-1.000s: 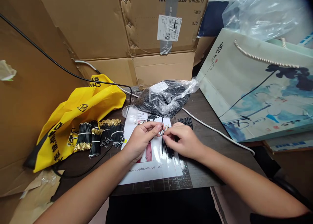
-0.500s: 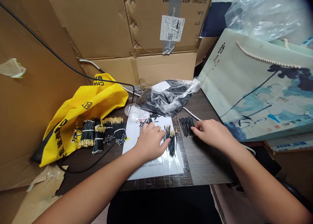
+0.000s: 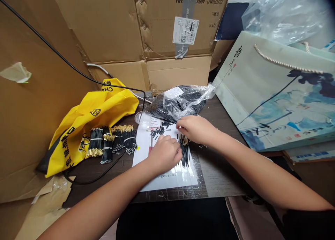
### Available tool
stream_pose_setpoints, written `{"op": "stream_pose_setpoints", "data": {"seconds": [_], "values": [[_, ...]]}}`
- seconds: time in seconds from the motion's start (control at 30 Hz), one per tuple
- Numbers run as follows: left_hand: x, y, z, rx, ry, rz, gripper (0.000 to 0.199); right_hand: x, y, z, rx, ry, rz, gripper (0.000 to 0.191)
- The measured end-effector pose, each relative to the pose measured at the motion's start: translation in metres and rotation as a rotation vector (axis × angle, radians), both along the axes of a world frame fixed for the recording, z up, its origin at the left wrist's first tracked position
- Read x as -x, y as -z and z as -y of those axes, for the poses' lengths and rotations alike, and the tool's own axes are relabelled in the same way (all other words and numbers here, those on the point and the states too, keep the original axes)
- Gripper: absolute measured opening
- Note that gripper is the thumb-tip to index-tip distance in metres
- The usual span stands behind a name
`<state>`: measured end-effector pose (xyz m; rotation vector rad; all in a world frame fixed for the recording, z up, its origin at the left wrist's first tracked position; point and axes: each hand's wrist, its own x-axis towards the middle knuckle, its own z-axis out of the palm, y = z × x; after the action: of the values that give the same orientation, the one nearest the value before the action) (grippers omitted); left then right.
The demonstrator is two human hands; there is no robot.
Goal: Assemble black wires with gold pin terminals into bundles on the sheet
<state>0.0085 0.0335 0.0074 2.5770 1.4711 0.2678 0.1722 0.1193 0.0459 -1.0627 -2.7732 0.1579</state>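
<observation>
Right hand (image 3: 195,128) has moved leftward, loose black wires (image 3: 185,156) lying between it and the left hand (image 3: 165,154), both curled, grip unclear.

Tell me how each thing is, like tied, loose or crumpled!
Wire bundles: tied with white bands
Other wires: loose
Short black pieces: scattered
Paper sheet: flat, partly covered
Yellow bag: crumpled
Clear bag: wrinkled, holding dark things
Gift bag: standing
Cardboard: taped
Left hand: curled
Right hand: curled
</observation>
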Motion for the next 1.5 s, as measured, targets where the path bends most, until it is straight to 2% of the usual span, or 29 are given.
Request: {"op": "stream_pose_setpoints", "data": {"seconds": [0.07, 0.2, 0.4, 0.47, 0.57, 0.7, 0.8, 0.87, 0.97, 1.07, 1.5], "values": [[0.000, 0.000, 0.000, -0.003, 0.012, 0.008, 0.028, 0.019, 0.004, -0.007, -0.005, -0.044, 0.066, 0.018], [0.002, 0.000, 0.001, -0.015, 0.037, 0.016, 0.027, 0.048, 0.006, -0.014, 0.021, -0.043, 0.218, 0.017], [0.006, -0.002, 0.001, -0.006, 0.065, 0.034, 0.027, 0.063, 0.004, -0.015, 0.056, -0.091, 0.298, 0.015], [0.008, -0.004, 0.001, 0.004, 0.084, 0.038, 0.027, 0.057, 0.004, -0.017, 0.042, -0.114, 0.260, 0.014], [0.013, -0.008, 0.001, 0.019, 0.120, 0.051, 0.028, 0.036, 0.001, -0.016, 0.026, -0.106, 0.072, 0.008], [0.020, -0.013, 0.000, 0.037, 0.185, 0.085, 0.033, -0.007, 0.000, -0.007, 0.137, 0.011, -0.172, 0.006], [0.024, -0.015, -0.002, 0.053, 0.225, 0.105, 0.042, -0.032, 0.011, 0.003, 0.207, 0.086, -0.292, 0.011], [0.025, -0.014, -0.005, 0.060, 0.243, 0.093, 0.046, -0.040, 0.023, 0.008, 0.160, 0.079, -0.332, 0.019], [0.026, -0.013, -0.008, 0.072, 0.252, 0.074, 0.049, -0.042, 0.041, 0.010, 0.038, 0.043, -0.328, 0.026], [0.025, -0.012, -0.011, 0.091, 0.246, 0.071, 0.050, -0.039, 0.049, 0.010, -0.027, 0.026, -0.280, 0.028], [0.026, -0.004, -0.017, 0.078, 0.227, 0.041, 0.053, -0.036, 0.047, 0.015, 0.033, -0.025, -0.263, 0.027]]}}
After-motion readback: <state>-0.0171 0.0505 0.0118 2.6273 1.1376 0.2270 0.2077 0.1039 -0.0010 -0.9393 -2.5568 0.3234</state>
